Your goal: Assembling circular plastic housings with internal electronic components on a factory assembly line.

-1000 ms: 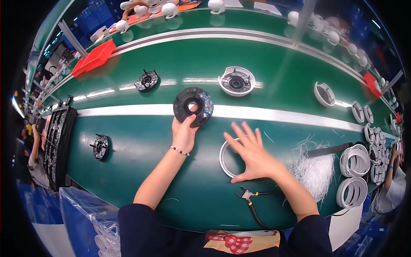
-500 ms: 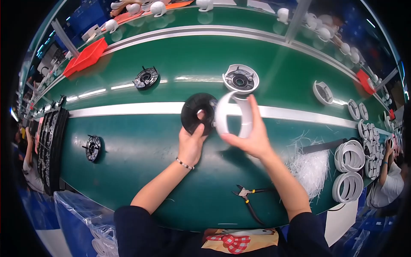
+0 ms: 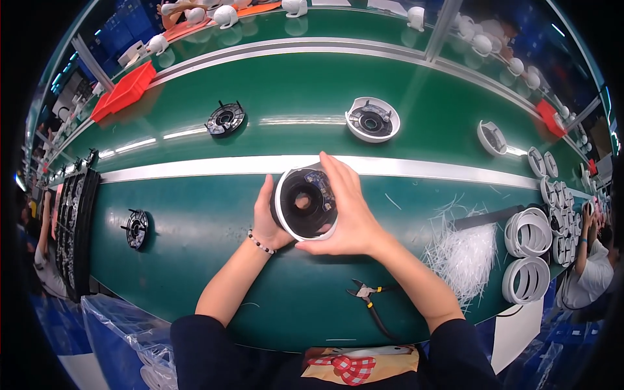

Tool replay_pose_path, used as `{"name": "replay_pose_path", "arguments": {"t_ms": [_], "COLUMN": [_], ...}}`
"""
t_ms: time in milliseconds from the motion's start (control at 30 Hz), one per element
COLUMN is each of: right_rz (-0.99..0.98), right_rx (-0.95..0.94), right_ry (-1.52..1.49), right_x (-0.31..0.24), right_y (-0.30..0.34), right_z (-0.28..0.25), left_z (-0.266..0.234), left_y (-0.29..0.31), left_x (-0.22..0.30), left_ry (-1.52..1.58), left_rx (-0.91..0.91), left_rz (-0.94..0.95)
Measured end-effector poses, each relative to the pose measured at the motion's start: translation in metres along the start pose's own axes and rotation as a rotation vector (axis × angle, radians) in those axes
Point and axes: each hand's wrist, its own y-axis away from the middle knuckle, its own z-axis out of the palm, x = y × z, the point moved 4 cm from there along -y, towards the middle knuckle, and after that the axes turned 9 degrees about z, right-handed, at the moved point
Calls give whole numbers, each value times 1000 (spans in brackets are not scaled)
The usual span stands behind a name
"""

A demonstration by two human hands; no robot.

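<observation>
Green worktop (image 3: 195,279) spread out before me, with a pale strip (image 3: 169,170) along its far side and more green surface beyond it. Above the middle of the worktop, I had a white ring (image 3: 280,201) between my two hands, and a black disc (image 3: 292,224) sat within it, its blue circuit board (image 3: 317,184) at the upper right. My right hand (image 3: 351,218) was grasping the ring, fingers at the top and thumb along the lower edge. My left hand (image 3: 266,224) was cupped at the ring's left side, thumb raised clear of it; its fingers were hidden behind, so I could not tell whether they gripped. Skin showed through the disc's central hole.

Nearer my body, by my right forearm, lay the cutters (image 3: 365,294), their jaws parted. Past that forearm was a heap of white plastic slivers (image 3: 463,260), with two stacks of white rings (image 3: 524,281) to its right. On my left, a pronged black part (image 3: 136,229) rested alone near the stacked black trays (image 3: 79,227). Across the pale strip stood another pronged part (image 3: 225,119) and a white shell (image 3: 380,137) with a black piece inside. Farther off to the left was a red bin (image 3: 127,91).
</observation>
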Motion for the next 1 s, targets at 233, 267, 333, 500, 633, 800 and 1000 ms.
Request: {"name": "replay_pose_path", "arguments": {"t_ms": [233, 267, 333, 500, 633, 800, 1000], "right_rz": [133, 94, 55, 46, 94, 232, 275], "right_rx": [36, 17, -4, -60, -18, 37, 47], "right_ry": [4, 7, 11, 24, 111, 38, -115], "right_x": [2, 1, -1, 1, 4, 3, 5], "right_y": [-2, -1, 0, 2, 4, 8, 12], "right_z": [-1, -2, -5, -5, 2, -5, -13], "left_z": [1, 2, 3, 3, 1, 6, 6], "left_y": [1, 1, 0, 0, 1, -1, 0], "left_x": [-4, -5, -6, -14, -16, -18, -15], "left_ry": [-293, -195, -62, -51, -170, -274, -211], "left_rx": [148, 93, 22, 7, 68, 111, 89], "left_rz": [134, 114, 89, 69, 64, 73, 92]}}
